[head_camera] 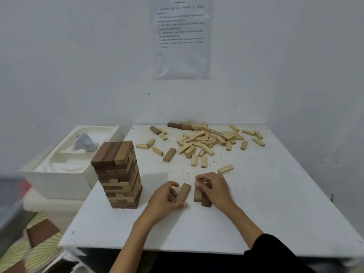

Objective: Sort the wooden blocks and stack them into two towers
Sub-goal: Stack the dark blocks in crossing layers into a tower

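A tall tower of dark brown blocks (118, 174) stands on the left part of the white table (275, 203). A loose heap of pale wooden blocks (204, 140) lies at the back, with a few brown blocks (178, 126) among them. My left hand (167, 200) grips a brown block (184, 193) lying flat in front of the tower. Beside it, my right hand (214, 189) holds two brown blocks (201, 197) side by side on the table. One pale block (225, 168) lies just beyond my right hand.
A white moulded box (65, 162) with a small grey device (85, 143) sits left of the table, close to the tower. A printed sheet (181, 36) hangs on the wall behind. The table's front right part is bare.
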`<state>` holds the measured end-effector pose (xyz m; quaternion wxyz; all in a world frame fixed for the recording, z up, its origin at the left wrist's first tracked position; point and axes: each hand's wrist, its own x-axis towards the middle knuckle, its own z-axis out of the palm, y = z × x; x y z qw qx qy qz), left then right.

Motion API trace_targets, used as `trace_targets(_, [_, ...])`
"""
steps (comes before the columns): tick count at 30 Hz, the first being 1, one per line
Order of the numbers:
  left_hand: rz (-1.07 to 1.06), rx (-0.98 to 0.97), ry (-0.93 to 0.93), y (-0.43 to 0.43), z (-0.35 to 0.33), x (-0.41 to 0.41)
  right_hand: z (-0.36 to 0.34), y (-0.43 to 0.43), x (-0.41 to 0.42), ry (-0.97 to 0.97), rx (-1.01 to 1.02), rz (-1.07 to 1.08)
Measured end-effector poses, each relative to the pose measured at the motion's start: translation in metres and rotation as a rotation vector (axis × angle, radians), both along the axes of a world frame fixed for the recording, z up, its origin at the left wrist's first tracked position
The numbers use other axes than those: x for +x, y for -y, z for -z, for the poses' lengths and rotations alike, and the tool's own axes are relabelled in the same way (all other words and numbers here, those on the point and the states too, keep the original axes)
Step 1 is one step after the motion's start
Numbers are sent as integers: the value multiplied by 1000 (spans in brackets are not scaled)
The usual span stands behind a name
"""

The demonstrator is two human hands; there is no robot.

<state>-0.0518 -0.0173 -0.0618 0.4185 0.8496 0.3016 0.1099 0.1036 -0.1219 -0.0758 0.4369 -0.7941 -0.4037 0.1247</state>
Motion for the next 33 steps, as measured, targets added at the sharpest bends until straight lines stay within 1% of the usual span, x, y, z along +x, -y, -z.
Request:
trace_targets(2, [78,-46,-40,-5,-4,-1,-6,6,1,-16,-11,-27])
trace_targets(3, [117,-57,-54,-8,-6,-1,-11,11,3,-12,-52,-59])
trace_targets(5, [182,-68,-62,-16,-9,0,-20,24,10,39,-252,-147])
trace_targets(7, [227,-44,-65,-22,-11,3,-24,37,15,151,-476,-224])
trace_targets(8, [241,-24,-71,-25,-10,6,-24,41,16,188,-520,-235])
trace_targets(9, [254,-5,-81,-27,-10,8,-22,43,16,199,-518,-230])
trace_targets(13, [317,35,-108,-29,-10,20,-16,41,19,141,-364,-218])
trace_targets(15, [324,72,-108,-30,-9,25,-15,39,22,111,-339,-243])
trace_targets(18, [338,215,-134,-32,-5,31,-14,38,26,30,-292,-264])
trace_targets(21, [340,236,-154,-34,-2,33,-12,39,28,0,-258,-276])
trace_targets(25, [355,237,-149,-34,0,34,-9,39,30,4,-255,-278])
trace_targets(31, [358,235,-133,-30,-2,41,-12,34,30,89,-336,-302])
trace_targets(33, [357,227,-115,-29,-1,42,-12,32,29,101,-329,-291])
